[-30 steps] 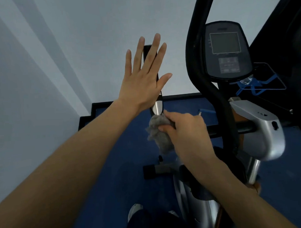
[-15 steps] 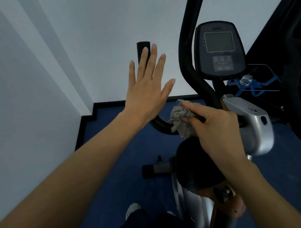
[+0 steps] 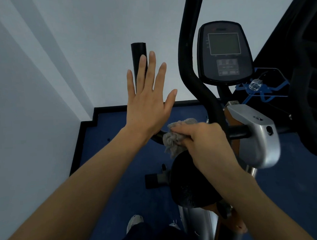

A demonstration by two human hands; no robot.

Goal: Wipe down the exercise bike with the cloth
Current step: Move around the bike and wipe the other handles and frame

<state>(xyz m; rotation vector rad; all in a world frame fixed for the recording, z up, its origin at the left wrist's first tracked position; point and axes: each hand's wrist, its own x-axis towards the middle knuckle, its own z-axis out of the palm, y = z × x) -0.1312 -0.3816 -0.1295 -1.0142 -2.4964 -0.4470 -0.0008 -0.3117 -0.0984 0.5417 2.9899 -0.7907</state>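
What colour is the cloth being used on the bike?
Grey, seen in the head view: the cloth.

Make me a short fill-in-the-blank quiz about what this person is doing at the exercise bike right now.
1. The grey cloth is gripped in the person's ____ hand.
2. The left hand is held flat with its fingers ____.
3. The console screen is ____, showing no readout.
4. The floor under the bike is ____ in colour.

Missing words: right; spread; blank; blue

Pale grey walls (image 3: 45,88), blue floor (image 3: 119,166), black skirting (image 3: 86,124).
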